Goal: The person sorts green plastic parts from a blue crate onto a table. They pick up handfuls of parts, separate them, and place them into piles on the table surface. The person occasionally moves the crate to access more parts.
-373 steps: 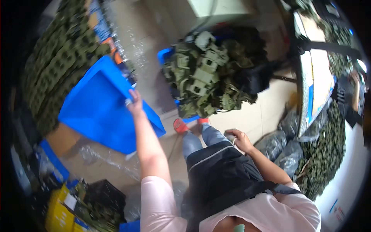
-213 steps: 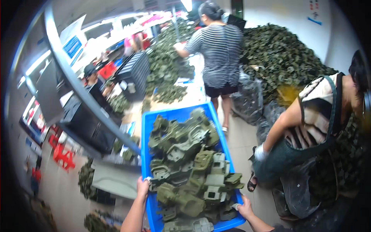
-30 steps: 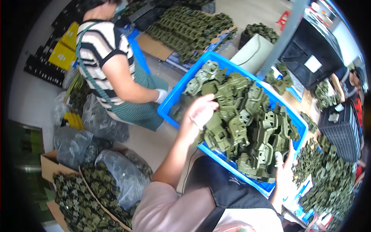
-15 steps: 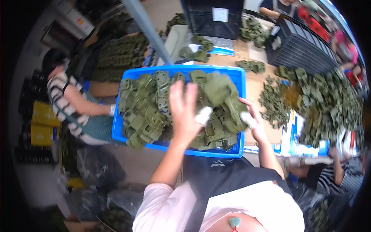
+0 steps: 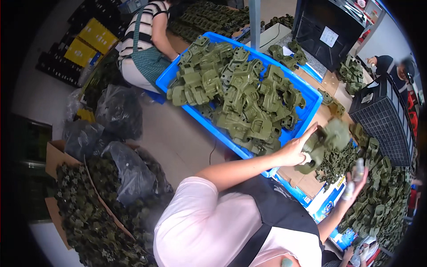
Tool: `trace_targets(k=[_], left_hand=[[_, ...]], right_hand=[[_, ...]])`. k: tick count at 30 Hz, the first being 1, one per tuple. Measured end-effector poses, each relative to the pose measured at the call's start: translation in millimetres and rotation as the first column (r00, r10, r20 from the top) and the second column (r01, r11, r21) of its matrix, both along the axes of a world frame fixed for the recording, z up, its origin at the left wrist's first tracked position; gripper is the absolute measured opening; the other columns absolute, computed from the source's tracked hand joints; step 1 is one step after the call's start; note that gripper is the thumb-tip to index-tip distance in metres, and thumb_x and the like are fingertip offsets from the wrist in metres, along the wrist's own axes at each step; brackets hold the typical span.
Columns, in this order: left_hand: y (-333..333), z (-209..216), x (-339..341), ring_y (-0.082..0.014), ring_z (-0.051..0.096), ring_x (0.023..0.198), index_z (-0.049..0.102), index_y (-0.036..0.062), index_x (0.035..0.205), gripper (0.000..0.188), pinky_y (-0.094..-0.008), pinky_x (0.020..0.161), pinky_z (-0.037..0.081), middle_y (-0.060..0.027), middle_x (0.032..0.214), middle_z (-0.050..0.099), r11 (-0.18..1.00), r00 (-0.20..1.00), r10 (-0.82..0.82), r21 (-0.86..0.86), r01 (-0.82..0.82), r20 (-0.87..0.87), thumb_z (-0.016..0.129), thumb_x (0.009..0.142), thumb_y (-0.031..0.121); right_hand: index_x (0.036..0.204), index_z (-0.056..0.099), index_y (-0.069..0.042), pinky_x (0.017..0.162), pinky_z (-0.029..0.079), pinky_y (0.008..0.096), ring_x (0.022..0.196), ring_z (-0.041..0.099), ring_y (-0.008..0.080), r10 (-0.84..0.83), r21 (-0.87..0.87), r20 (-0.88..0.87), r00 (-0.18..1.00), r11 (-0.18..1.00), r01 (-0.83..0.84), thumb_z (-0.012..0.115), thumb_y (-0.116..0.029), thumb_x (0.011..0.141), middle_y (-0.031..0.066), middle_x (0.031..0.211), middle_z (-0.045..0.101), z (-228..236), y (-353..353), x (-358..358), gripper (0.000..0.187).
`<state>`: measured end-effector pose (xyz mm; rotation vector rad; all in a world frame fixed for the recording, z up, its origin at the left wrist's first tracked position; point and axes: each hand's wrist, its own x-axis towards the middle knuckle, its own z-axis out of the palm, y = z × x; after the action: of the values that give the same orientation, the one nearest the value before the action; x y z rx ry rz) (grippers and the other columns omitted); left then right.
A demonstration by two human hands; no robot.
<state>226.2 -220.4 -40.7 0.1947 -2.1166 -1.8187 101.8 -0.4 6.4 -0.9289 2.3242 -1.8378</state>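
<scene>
A blue plastic bin [image 5: 213,129] is heaped with olive-green moulded plastic parts [image 5: 249,89]. Just off its near right corner, my left hand [image 5: 293,152] grips one such olive-green plastic part [image 5: 327,140], blurred by motion, with the thumb against it and the index finger stretched out. My right hand [image 5: 353,184] is beside that part, over the right-hand table, its fingers apart and nothing seen in them. White covers sit on some of its fingertips.
Piles of green parts [image 5: 378,200] and smaller green pieces [image 5: 336,162] cover the right-hand table. A black crate [image 5: 384,120] stands beyond them, and a grey post [image 5: 255,22] rises behind the bin. A co-worker [image 5: 144,49] is at far left. Open cartons [image 5: 58,153] sit lower left.
My view has turned to the right. Both hands have moved from over the bin to the table at its right. The green part, earlier by my right hand, is now in my left.
</scene>
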Motion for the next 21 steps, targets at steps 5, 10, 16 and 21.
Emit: trace_targets(k=[5,10,16,21], left_hand=[[64,-4,-14,-0.03,0.022,0.132,-0.001,0.0079,0.142,0.098,-0.0278,0.083,0.044,-0.0163,0.147,0.01,0.997,0.997,-0.078,0.016,0.079,-0.004,0.046,0.059,-0.011],[73,-29,5,-0.0278,0.014,0.135,0.003,0.0014,0.141,0.091,-0.0292,0.107,0.016,-0.0218,0.145,0.01,0.998,0.982,-0.054,-0.001,0.055,0.179,0.054,0.065,-0.006],[78,-28,0,-0.0266,0.029,0.126,0.003,0.0039,0.142,0.093,-0.0317,0.101,0.027,-0.0188,0.142,0.021,0.987,0.994,0.092,-0.139,-0.083,0.057,0.045,0.06,-0.012],[25,7,3,-0.0237,0.052,0.098,0.006,0.0094,0.141,0.089,-0.036,0.086,0.044,-0.0171,0.12,0.044,0.956,0.96,0.253,0.123,-0.268,0.123,0.059,0.071,-0.003]], right_hand=[[0.141,0.015,-0.008,0.107,0.014,0.0391,0.133,0.019,0.0313,0.122,0.346,-0.013,0.992,0.932,-0.11,0.055,-0.021,0.08,0.0163,0.144,0.021,-65,9,39,0.074],[0.141,0.007,-0.003,0.109,0.011,0.0328,0.136,0.009,0.025,0.288,0.05,0.361,0.887,0.944,-0.326,0.059,-0.006,0.074,0.016,0.147,0.007,-98,12,46,0.085],[0.139,0.007,0.002,0.108,0.017,0.0332,0.134,0.017,0.0298,0.091,0.269,0.133,0.987,0.955,-0.125,0.053,0.0,0.069,0.0222,0.144,0.016,-73,29,45,0.084],[0.14,0.015,-0.005,0.103,0.028,0.0386,0.125,0.031,0.038,-0.039,0.445,0.078,0.996,0.895,0.0,0.056,-0.003,0.063,0.0262,0.133,0.033,-115,71,7,0.087]])
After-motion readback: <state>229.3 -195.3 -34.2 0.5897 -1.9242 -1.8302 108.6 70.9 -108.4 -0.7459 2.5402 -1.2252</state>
